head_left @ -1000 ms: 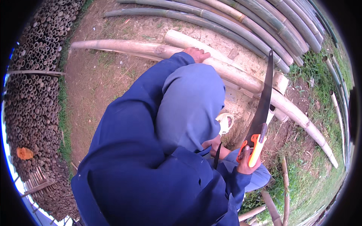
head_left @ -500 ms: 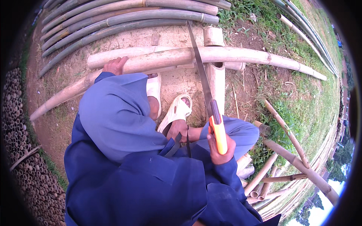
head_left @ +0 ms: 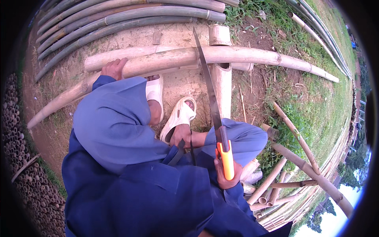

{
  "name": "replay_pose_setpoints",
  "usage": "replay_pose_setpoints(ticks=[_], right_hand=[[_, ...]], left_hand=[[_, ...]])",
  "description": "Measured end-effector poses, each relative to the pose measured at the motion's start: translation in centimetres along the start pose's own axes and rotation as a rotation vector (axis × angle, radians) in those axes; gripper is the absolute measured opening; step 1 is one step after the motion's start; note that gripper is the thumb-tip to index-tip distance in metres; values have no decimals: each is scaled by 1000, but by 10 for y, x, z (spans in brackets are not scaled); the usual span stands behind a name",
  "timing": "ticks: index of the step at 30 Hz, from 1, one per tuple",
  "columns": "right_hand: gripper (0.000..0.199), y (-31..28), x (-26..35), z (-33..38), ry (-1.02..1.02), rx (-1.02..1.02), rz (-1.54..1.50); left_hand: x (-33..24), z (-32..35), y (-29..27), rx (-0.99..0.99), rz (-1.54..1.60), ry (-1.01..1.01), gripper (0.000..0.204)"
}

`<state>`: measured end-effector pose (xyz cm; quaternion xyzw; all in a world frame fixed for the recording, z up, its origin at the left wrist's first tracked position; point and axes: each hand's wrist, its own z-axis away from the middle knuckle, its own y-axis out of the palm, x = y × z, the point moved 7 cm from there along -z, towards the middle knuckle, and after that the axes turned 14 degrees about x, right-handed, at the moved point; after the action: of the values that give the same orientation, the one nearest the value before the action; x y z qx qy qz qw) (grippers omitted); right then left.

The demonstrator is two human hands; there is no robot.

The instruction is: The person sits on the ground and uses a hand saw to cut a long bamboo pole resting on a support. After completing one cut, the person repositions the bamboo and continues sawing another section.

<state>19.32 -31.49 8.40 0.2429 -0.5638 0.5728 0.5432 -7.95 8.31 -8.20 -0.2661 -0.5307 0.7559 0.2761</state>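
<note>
Drawn back toward the body since the earlier frame, the saw (head_left: 212, 102) in the head view lays its dark, tapering metal blade across the pale, jointed bamboo pole (head_left: 244, 55). The right hand (head_left: 228, 177) is wrapped around its orange-yellow handle (head_left: 227, 161); the left hand (head_left: 113, 69) curls over the round pole. Marks on a cream slipper (head_left: 182, 114) are too small to read.

We see the ground (head_left: 177, 85), brown dirt with green grass (head_left: 246, 14) on the right. Long grey poles (head_left: 130, 15) lie on it side by side at the far end. Two white slippers (head_left: 186, 113) stand on the dirt. A fat pale log (head_left: 224, 91) lies there too, and a long pale pole (head_left: 252, 55) goes over it.
</note>
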Motion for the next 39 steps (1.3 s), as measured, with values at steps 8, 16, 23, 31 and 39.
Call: replay_pose_setpoints(ticks=[8,16,23,31,39], right_hand=[[11,17,-16,-66,69,39,-161],[21,-2,7,-21,6,4,-14],[10,9,-6,-48,117,55,-59],[17,10,-14,-95,63,-13,-126],[40,-2,-3,13,94,107,-9]], left_hand=[[1,-5,-2,29,6,-2,74],[5,-1,4,-89,6,15,73],[18,-11,14,52,-41,-80,80],[3,0,2,-78,0,7,84],[1,-3,-3,-19,16,0,72]])
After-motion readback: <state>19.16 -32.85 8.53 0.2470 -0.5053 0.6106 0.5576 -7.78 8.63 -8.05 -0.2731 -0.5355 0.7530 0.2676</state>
